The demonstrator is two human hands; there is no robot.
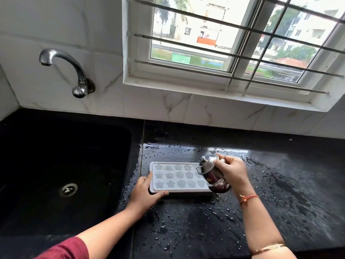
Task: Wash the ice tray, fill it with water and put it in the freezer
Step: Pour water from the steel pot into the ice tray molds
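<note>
1. Head view, the tray: the ice tray [179,177] lies flat on the wet black surface [196,225], just right of the sink [61,174]. Its long axis runs left to right, spanning the gap between the two hands.
2. Head view, left hand [144,193]: its fingers [149,177] and thumb pinch the tray's near left corner, so the tray stretches away to the right of them. This hand is grasping the tray, steadying it.
3. Head view, right hand [231,172]: its fingers are clenched round a small steel pot [213,174], tipped mouth-left over the tray's right end. The tray lies below and to the left of these fingers.
4. The relation that matters: the pot's mouth hangs above the rightmost cells, while the rest of the cells run leftward from it. Whether water is falling I cannot tell; the cells look pale and possibly filled.
5. Judgement: filling seems under way, and the freezer step is not yet done. The tap [65,70] stands well apart.
</note>
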